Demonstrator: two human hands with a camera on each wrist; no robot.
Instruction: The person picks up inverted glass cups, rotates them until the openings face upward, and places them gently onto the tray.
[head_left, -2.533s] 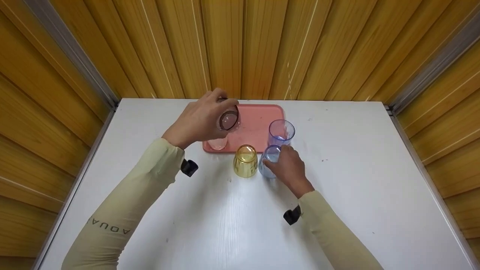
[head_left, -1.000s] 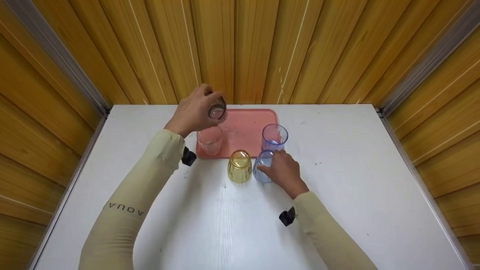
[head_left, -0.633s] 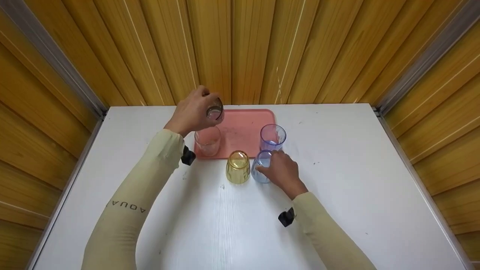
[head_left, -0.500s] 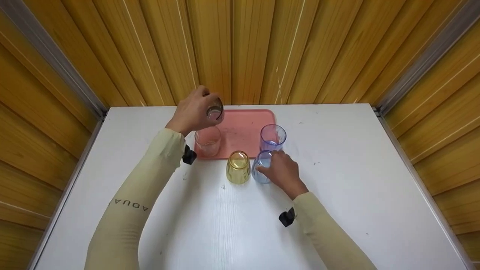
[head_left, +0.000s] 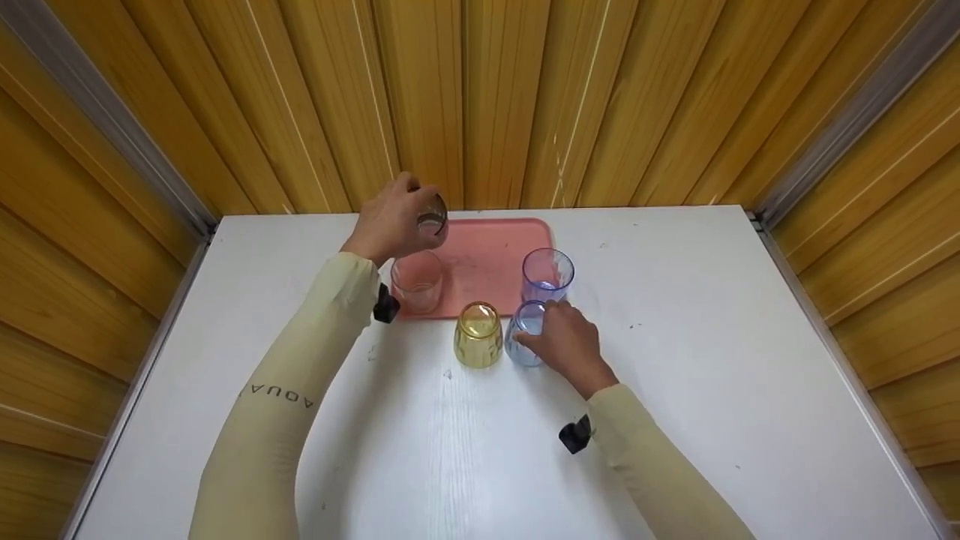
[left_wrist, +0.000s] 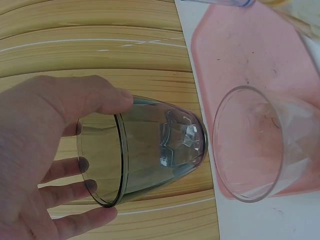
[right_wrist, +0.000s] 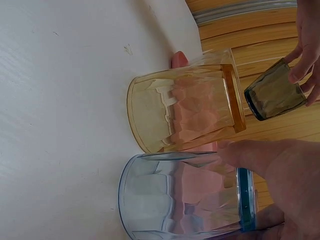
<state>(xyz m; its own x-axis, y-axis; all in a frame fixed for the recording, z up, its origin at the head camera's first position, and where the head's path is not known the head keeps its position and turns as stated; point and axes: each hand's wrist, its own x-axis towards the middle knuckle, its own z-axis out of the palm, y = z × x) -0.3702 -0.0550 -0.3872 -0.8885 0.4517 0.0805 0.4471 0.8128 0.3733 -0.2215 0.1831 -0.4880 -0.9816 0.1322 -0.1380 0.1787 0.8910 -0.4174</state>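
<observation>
My left hand [head_left: 390, 217] holds a smoky grey glass [left_wrist: 160, 145] near its rim, base down, over the back left part of the pink tray [head_left: 487, 240]. Just below it in the left wrist view, a clear glass [left_wrist: 250, 145] stands upright on the tray's front left corner. My right hand [head_left: 566, 337] grips an upside-down light blue glass [right_wrist: 175, 195] near its raised base; the rim is down on the white table. Beside that one is a yellow glass [head_left: 478, 341], also upside down. Behind the blue glass stands an upright violet-blue glass [head_left: 548, 274], at the tray's front right corner.
The white table [head_left: 675, 315] runs back to a wood-patterned panel wall [head_left: 495, 105], with more panels at both sides. Metal edging [head_left: 847, 135] marks the corners. Black wrist devices [head_left: 576, 433] sit at both sleeves.
Since the oldest frame, my left hand has carried the grey glass back and slightly left, uncovering the clear glass. My right hand stays on the blue glass. The head view has shifted a little.
</observation>
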